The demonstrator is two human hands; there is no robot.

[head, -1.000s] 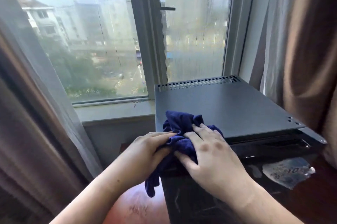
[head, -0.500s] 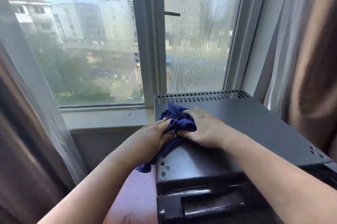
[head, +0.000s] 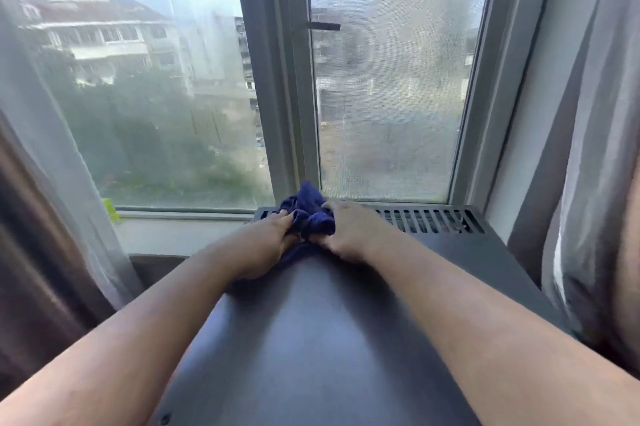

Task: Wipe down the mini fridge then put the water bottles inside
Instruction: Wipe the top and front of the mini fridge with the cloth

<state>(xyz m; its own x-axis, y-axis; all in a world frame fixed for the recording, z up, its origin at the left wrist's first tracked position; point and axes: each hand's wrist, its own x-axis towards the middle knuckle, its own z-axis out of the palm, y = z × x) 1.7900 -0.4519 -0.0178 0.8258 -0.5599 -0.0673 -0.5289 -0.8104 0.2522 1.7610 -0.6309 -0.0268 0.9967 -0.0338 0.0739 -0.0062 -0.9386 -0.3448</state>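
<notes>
Wiping: the top of the mini fridge [head: 329,339] is being done, so only part of the wipe-down looks covered tbh.
Cloth: the cloth [head: 308,214] is bunched at the back left corner of the fridge top, by the vent slots [head: 426,219].
Fingers: on the left hand [head: 263,245] and right hand [head: 349,235], both sets are curled tight onto the cloth.
Left: door and inside aren't shown, and no water bottles are seen, so loading is probably all ahead.

A: Counts?
B: One mini fridge [head: 311,339]. One blue cloth [head: 310,217]. Two grips: left grip [head: 259,249], right grip [head: 349,235].
A: Window?
B: Two panes: left pane [head: 138,96], right pane [head: 391,96].
</notes>
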